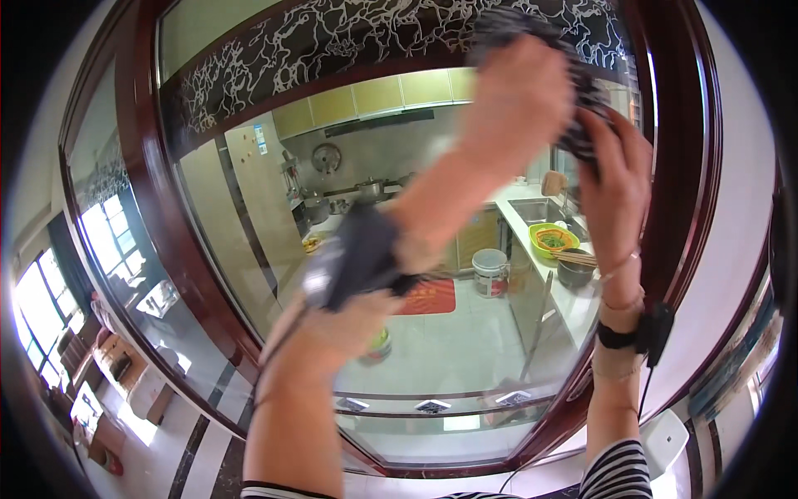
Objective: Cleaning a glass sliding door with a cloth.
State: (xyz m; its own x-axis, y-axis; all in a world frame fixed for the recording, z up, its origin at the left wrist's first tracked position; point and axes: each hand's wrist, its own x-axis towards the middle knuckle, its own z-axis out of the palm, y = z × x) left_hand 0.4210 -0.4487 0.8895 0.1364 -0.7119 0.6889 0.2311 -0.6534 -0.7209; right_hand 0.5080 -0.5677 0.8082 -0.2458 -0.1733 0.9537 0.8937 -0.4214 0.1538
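Note:
A dark cloth with pale stripes [578, 142], blurred, lies high against the glass of a framed door with dark red-brown wood [144, 162]. My left hand [523, 87] reaches across to the upper right, its fingers curled on the upper part of the cloth. Just below and to the right, my right hand [617, 165] has its fingers on the cloth's lower part, beside the door frame. Both wrists carry black strapped devices. A black panel with white branching lines [268, 68] runs across the top of the door. Motion blurs the left arm strongly.
Through the glass is a kitchen with a sink [535, 211], a green basin [553, 240], a dark pot [575, 274], a white bucket [490, 273] and a red mat [430, 297]. A white bin [666, 440] stands at lower right. Furniture is at left.

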